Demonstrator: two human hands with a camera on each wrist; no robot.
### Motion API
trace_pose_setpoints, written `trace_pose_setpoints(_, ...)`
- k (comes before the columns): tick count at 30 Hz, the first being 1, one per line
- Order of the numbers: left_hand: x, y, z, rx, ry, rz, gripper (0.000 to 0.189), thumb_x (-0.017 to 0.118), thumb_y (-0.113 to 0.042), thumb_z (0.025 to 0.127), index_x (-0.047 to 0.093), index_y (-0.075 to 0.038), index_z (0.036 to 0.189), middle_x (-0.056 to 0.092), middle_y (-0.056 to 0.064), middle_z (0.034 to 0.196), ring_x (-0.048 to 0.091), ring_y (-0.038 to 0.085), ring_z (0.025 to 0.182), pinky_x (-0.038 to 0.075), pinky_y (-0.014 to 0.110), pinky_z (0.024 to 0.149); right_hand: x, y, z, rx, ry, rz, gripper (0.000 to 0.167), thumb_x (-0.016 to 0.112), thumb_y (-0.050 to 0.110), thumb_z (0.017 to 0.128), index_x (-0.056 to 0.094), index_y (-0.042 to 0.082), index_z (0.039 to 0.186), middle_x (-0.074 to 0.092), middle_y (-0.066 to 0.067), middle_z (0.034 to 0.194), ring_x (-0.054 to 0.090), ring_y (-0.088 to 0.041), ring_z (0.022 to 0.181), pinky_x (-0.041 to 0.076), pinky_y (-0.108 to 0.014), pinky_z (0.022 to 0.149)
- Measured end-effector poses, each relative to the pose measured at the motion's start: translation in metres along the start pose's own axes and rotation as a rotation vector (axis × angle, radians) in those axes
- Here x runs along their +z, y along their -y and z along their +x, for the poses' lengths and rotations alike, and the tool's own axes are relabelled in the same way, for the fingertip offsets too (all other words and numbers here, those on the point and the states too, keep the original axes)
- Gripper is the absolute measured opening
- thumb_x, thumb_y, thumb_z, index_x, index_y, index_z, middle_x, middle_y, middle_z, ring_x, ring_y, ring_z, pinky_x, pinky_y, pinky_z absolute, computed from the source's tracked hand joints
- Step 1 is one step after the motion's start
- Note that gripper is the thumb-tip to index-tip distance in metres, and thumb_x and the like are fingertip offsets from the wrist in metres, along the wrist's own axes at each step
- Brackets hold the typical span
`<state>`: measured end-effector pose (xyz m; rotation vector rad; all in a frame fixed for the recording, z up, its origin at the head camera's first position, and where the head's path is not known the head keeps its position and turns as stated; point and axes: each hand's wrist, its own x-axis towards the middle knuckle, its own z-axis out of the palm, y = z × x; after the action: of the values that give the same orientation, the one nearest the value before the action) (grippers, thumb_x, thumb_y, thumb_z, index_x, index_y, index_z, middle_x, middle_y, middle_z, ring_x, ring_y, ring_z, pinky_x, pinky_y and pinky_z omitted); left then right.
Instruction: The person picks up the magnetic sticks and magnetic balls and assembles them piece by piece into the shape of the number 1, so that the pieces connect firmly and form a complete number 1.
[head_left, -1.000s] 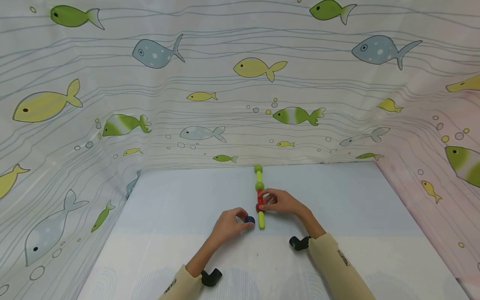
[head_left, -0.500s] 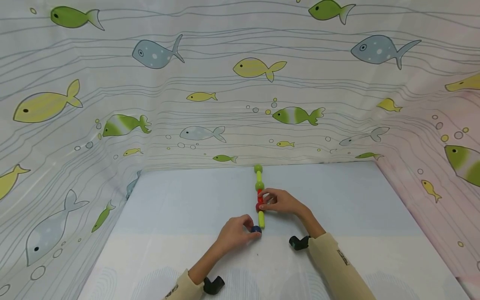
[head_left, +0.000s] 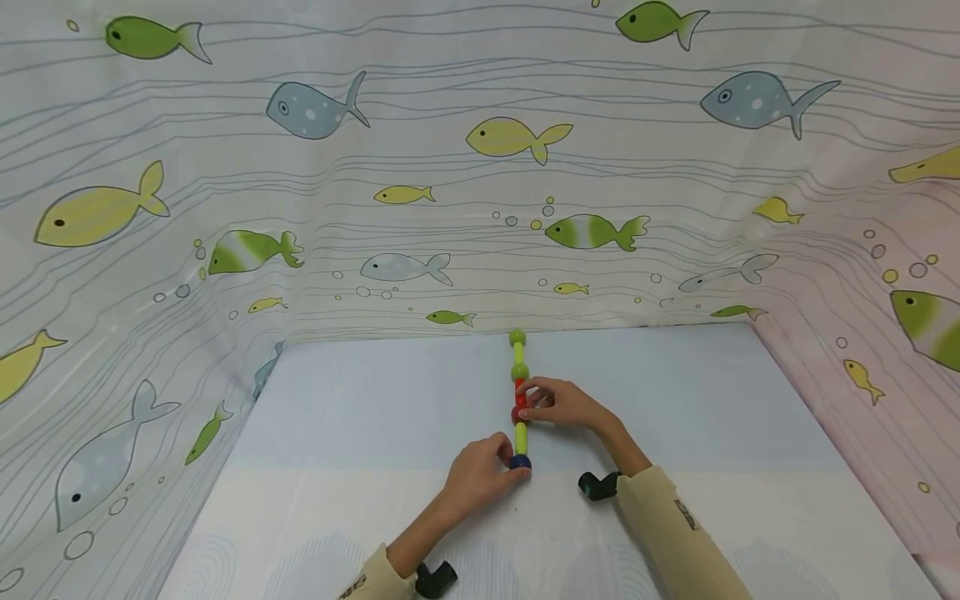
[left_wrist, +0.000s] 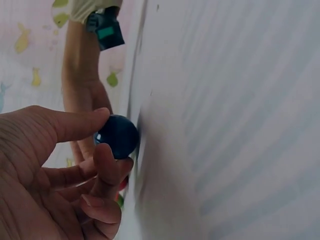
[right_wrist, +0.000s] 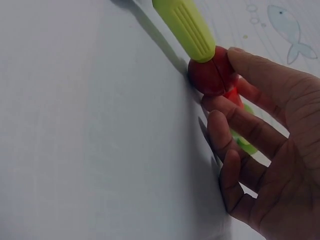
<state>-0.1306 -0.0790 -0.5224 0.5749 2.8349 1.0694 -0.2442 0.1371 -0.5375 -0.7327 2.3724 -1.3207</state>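
Note:
A straight row of balls and rods lies on the table, running away from me in the head view. My left hand (head_left: 480, 477) pinches a dark blue ball (left_wrist: 119, 137) between thumb and fingers, right at the near end of a ribbed yellow-green rod (right_wrist: 186, 29). The rod's other end meets a red ball (right_wrist: 207, 80), which my right hand (head_left: 564, 403) grips between thumb and fingers. Beyond it come a red rod (head_left: 520, 387), partly behind my fingers, a green ball (head_left: 520, 372), another yellow-green rod (head_left: 518, 353) and a far green ball (head_left: 517, 337).
The pale table (head_left: 375, 400) is bounded at the back and sides by a fish-print sheet (head_left: 405, 225). The far green ball reaches the table's back edge. Black wrist devices, one of them the right one (head_left: 598, 486), sit below each hand near the sleeves.
My left hand has brought the blue ball toward me and to the right, from beside the row to the near end of the yellow-green rod. The right hand holds still.

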Motion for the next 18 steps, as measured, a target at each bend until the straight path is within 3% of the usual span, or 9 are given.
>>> trace_pose_setpoints(11,0.000,0.003,0.001,0.009,0.022,0.012,0.030,0.079,-0.035,0.083,0.061,-0.013,0.090,0.066,-0.004,0.082,0.050,0.003,0.064,0.041,0.022,0.056,0.000,0.000,-0.001,-0.006,0.008,-0.034,0.039,0.073,0.032,0.090,0.062,0.017,0.125,0.069,0.001,0.105,0.065,-0.014,0.086,0.052,-0.033,0.080)
trace_pose_setpoints(15,-0.008,0.008,0.001,0.002,0.036,0.039,0.029,0.075,-0.040,0.087,0.062,-0.015,0.091,0.063,-0.008,0.082,0.051,0.004,0.067,0.043,0.023,0.059,-0.003,0.002,-0.005,-0.019,0.021,-0.049,0.041,0.072,0.031,0.092,0.062,0.015,0.129,0.068,-0.001,0.107,0.065,-0.017,0.093,0.052,-0.037,0.085)
trace_pose_setpoints(18,-0.020,0.017,0.001,0.006,0.008,0.111,0.026,0.071,-0.038,0.090,0.064,-0.014,0.094,0.062,-0.008,0.081,0.052,0.006,0.067,0.045,0.024,0.061,-0.009,0.002,-0.011,-0.013,0.018,-0.089,0.041,0.070,0.031,0.093,0.062,0.015,0.131,0.066,0.000,0.109,0.063,-0.018,0.100,0.051,-0.039,0.088)
